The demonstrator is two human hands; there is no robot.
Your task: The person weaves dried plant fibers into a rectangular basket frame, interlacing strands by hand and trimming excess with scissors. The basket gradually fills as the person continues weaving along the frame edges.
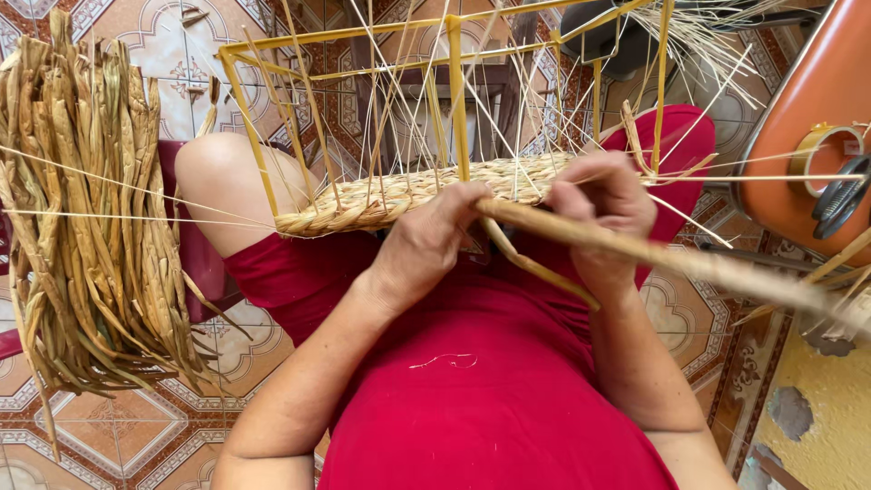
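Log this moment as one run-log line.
left hand: pinching twisted straw strand at woven band | right hand: gripping same strand | yellow wire frame: on lap | dried leaf bundle: left, untouched

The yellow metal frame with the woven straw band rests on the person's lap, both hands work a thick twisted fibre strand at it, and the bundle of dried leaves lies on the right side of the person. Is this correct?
One detail is wrong. The head view shows the bundle of dried leaves on the person's left side, not the right. The rest holds: the yellow metal frame with its woven straw band rests on the lap, and the left hand and right hand work the thick twisted fibre strand.
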